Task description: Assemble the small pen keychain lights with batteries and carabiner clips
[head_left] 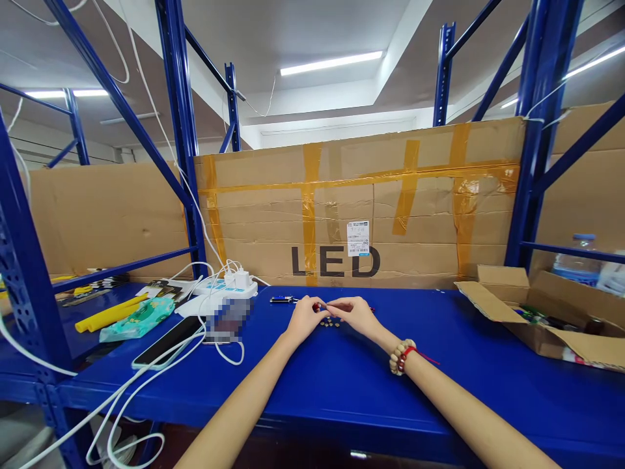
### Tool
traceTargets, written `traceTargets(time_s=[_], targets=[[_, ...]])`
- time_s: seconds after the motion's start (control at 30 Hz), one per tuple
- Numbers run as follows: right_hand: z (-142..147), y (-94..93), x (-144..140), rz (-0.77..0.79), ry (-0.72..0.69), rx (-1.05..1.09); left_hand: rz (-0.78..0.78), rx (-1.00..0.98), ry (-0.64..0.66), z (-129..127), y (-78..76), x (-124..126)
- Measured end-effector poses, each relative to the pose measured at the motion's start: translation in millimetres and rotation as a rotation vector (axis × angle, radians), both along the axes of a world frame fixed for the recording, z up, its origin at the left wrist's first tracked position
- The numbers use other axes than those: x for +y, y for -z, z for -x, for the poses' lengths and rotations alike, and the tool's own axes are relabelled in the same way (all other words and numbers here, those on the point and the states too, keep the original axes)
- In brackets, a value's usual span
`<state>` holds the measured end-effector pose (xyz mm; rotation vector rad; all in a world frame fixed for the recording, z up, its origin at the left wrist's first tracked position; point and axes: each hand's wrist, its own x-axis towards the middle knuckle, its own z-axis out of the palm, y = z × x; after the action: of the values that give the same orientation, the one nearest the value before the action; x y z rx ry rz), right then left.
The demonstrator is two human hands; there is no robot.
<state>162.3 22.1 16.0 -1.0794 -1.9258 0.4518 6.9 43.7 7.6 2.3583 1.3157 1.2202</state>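
Observation:
Both hands meet at the middle of the blue shelf top point(342, 384). My left hand point(305, 317) and my right hand point(355, 314) pinch a small red and silver object point(319, 305) between their fingertips; it is too small to identify. Just below the fingers lie several small dark round pieces point(330, 322), like button cells. A small blue and silver keychain-like item point(282, 299) lies a little left of my left hand. My right wrist wears a bead bracelet point(401, 356) with a red cord.
A white power strip point(229, 286) with chargers, white cables point(146, 384), a phone point(163, 350), yellow tubes point(105, 314) and a green packet point(139, 320) sit at left. An open cardboard box point(541, 312) and a water bottle point(576, 260) stand at right. A taped "LED" carton point(361, 208) closes the back.

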Motion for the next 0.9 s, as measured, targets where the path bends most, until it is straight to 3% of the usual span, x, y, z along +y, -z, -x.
traceTargets(time_s=[0.13, 0.43, 0.67, 0.9], targets=[[-1.9, 1.7, 2.5, -0.002, 0.059, -0.038, 0.016, 0.063, 0.002, -2.0, 3.9, 2.1], [-27.1, -7.3, -2.8, -0.037, 0.414, -0.248, -0.052, 0.363, 0.021, 9.3, 7.2, 0.6], [-23.2, -5.2, -2.1, -0.015, 0.435, -0.348, -0.099, 0.616, -0.018, 5.7, 1.1, -5.4], [-21.0, -4.3, -1.2, -0.005, 0.418, -0.389, -0.142, 0.716, -0.05, -2.3, 2.4, -7.9]])
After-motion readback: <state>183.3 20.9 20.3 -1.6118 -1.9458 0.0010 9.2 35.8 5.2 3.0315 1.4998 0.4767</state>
